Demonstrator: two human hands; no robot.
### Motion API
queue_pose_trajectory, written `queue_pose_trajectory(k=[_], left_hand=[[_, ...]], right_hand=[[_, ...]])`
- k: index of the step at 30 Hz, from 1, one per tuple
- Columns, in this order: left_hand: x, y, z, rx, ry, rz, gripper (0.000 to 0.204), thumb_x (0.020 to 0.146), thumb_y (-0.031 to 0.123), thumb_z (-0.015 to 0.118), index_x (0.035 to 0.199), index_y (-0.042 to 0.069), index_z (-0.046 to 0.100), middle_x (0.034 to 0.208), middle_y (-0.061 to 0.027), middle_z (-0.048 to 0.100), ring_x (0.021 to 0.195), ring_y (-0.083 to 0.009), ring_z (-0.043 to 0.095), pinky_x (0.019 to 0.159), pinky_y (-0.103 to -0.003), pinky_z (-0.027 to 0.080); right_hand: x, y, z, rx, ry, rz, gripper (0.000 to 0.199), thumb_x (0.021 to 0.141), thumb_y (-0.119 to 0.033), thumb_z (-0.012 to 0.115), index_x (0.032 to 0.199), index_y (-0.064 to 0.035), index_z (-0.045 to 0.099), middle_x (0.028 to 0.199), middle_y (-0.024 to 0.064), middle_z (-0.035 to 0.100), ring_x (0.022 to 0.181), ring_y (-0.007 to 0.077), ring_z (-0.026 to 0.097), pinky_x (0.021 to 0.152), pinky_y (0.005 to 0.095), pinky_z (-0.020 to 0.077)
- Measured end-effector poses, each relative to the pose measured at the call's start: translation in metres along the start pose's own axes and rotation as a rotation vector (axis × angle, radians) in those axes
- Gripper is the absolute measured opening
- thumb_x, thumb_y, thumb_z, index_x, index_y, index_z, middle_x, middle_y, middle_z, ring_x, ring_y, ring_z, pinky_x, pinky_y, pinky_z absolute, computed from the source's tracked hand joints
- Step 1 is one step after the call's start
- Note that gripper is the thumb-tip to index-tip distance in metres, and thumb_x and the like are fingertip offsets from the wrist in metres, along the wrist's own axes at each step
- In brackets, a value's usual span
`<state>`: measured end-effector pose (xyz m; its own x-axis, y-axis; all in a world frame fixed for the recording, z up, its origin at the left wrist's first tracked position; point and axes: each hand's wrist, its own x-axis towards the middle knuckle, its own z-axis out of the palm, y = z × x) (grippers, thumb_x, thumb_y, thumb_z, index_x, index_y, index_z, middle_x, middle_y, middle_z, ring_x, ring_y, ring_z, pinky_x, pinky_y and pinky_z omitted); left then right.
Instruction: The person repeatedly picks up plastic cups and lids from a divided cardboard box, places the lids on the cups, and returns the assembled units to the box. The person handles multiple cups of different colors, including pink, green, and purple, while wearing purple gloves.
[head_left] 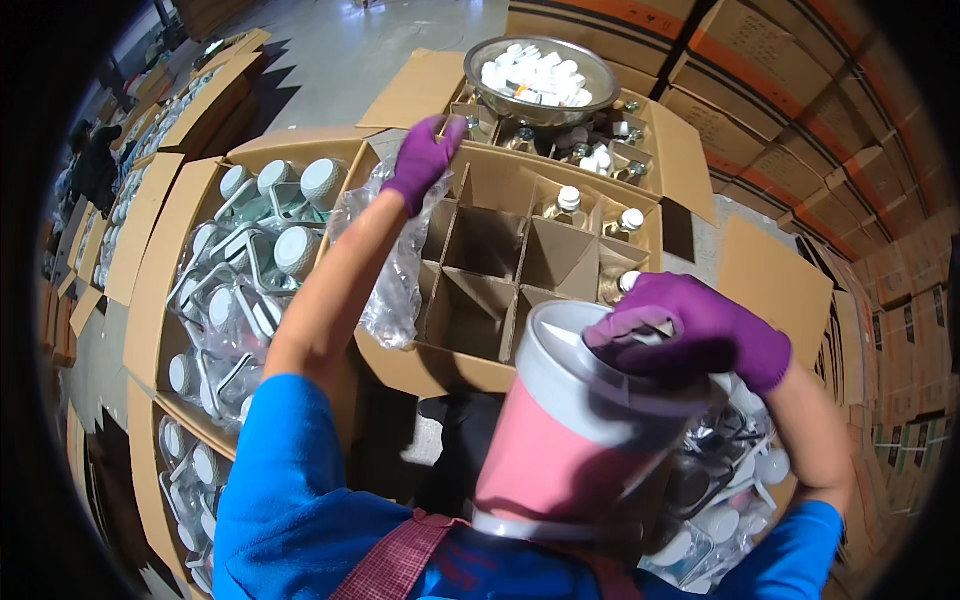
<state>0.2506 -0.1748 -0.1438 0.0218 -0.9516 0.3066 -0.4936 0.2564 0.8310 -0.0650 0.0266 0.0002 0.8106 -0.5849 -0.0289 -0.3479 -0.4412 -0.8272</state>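
Observation:
My right hand (690, 325), in a purple glove, is closed at the grey top of a pink and grey lidded tub (560, 450), which tilts in front of my body. Its fingers are curled inward, partly hiding the lid. My left hand (425, 165), also gloved in purple, is at the far left corner of a divided carton (430, 365). Those fingers look closed, though what they grip is hidden. A crumpled clear plastic bag (395, 300) hangs beside that wrist, over the carton's left side. Inside, a few clear bottles with white caps (568, 200) stand in the right-hand compartments.
A metal bowl (480, 85) heaped with white caps rests on another carton of bottles beyond. At left, a carton (145, 330) holds several handled jugs with white lids. More wrapped jugs (710, 530) sit at lower right. Stacked cartons (740, 90) rise at back right.

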Motion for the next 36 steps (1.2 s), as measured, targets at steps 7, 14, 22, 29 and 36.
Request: queue_pose_trajectory(k=[7, 14, 22, 29, 36], left_hand=[[0.04, -0.135, 0.008, 1.077, -0.565, -0.097, 0.065, 0.077, 0.06, 0.07, 0.108, 0.002, 0.071, 0.105, -0.0199, 0.071, 0.097, -0.036, 0.069, 0.088, -0.047, 0.052], [-0.021, 0.066, 0.029, -0.516, -0.594, -0.019, 0.025, 0.093, 0.006, 0.061, 0.118, 0.003, 0.066, 0.107, -0.0041, 0.068, 0.097, -0.0115, 0.062, 0.087, -0.027, 0.051], [-0.19, 0.095, -0.066, -0.557, -0.516, 0.069, 0.033, 0.09, 0.016, 0.063, 0.119, 0.001, 0.065, 0.118, -0.0163, 0.068, 0.116, -0.0283, 0.062, 0.104, -0.048, 0.045], [-0.334, 0.063, -0.092, -0.168, -0.575, 0.167, 0.018, 0.084, 0.013, 0.059, 0.097, 0.007, 0.068, 0.108, -0.0141, 0.065, 0.122, -0.0383, 0.054, 0.111, -0.057, 0.032], [-0.448, 0.041, -0.088, 0.325, -0.44, 0.805, 0.039, 0.083, 0.028, 0.072, 0.113, 0.004, 0.063, 0.118, -0.0164, 0.059, 0.128, -0.043, 0.046, 0.11, -0.063, 0.027]], right_hand=[[0.007, -0.012, -0.026, -0.425, -0.009, 0.497, 0.028, 0.088, -0.033, 0.068, 0.097, -0.0066, 0.072, 0.082, 0.012, 0.071, 0.07, 0.0259, 0.068, 0.067, 0.0358, 0.055], [0.033, 0.1, -0.067, 0.155, 0.754, -0.005, 0.022, 0.097, -0.018, 0.056, 0.114, -0.0057, 0.063, 0.104, 0.0077, 0.069, 0.096, 0.0177, 0.067, 0.082, 0.0315, 0.0551], [0.045, 0.14, 0.054, -0.477, 0.42, 0.445, 0.033, 0.093, -0.025, 0.061, 0.12, -0.007, 0.066, 0.112, 0.0056, 0.068, 0.097, 0.0236, 0.063, 0.082, 0.0375, 0.0524], [-0.097, -0.017, 0.216, 0.007, 0.858, 0.044, 0.028, 0.093, -0.03, 0.06, 0.105, -0.0072, 0.069, 0.097, 0.0129, 0.069, 0.085, 0.0307, 0.064, 0.078, 0.0395, 0.0514], [-0.144, -0.112, 0.34, 0.081, -0.042, 0.28, 0.039, 0.095, -0.045, 0.054, 0.088, -0.0077, 0.066, 0.085, 0.018, 0.067, 0.08, 0.04, 0.063, 0.071, 0.0474, 0.0488]])
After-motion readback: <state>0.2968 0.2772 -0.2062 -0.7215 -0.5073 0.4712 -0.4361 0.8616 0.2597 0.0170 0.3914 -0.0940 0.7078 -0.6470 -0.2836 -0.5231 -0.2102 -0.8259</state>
